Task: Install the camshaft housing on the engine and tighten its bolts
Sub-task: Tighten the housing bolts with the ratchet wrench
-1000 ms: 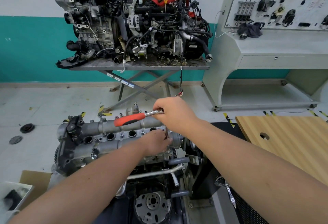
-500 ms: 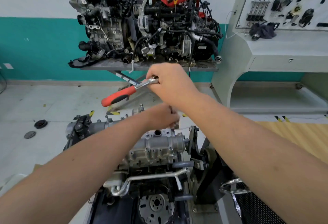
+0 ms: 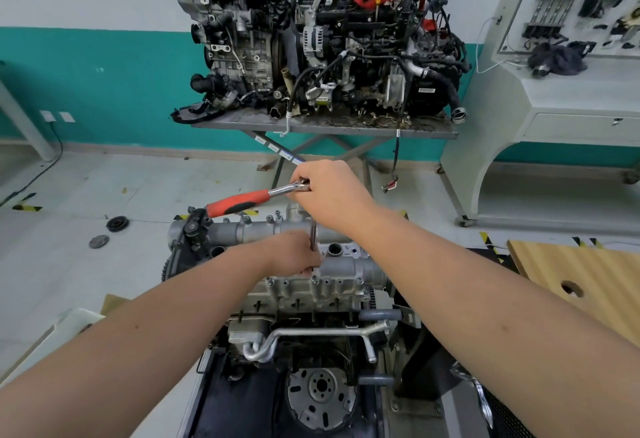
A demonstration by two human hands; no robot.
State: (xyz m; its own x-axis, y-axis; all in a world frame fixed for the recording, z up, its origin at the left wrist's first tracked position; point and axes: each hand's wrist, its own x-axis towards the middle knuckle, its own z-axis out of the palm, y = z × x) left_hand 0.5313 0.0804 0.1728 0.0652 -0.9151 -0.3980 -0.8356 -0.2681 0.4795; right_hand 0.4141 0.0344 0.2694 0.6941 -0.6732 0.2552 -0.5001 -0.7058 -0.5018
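Observation:
The grey camshaft housing [image 3: 349, 266] lies on top of the engine [image 3: 311, 302] in front of me, with small bolts [image 3: 359, 279] along its near edge. My right hand [image 3: 334, 191] grips the head of a ratchet wrench [image 3: 242, 202] whose red handle points left. From it a thin extension bar [image 3: 313, 236] runs straight down to the near edge of the housing. My left hand [image 3: 296, 252] pinches the lower part of that bar just above the housing. The bar's tip is hidden by my fingers.
Two other engines [image 3: 322, 39] stand on a metal scissor table [image 3: 325, 125] by the teal wall. A grey training console [image 3: 561, 91] is at the right, a wooden board [image 3: 588, 274] at the near right. Two dark discs [image 3: 116, 223] lie on the floor at the left.
The wrench was lifted off the far side of the housing and set down again on its near edge. My left hand now pinches the bar low down. The view shifted.

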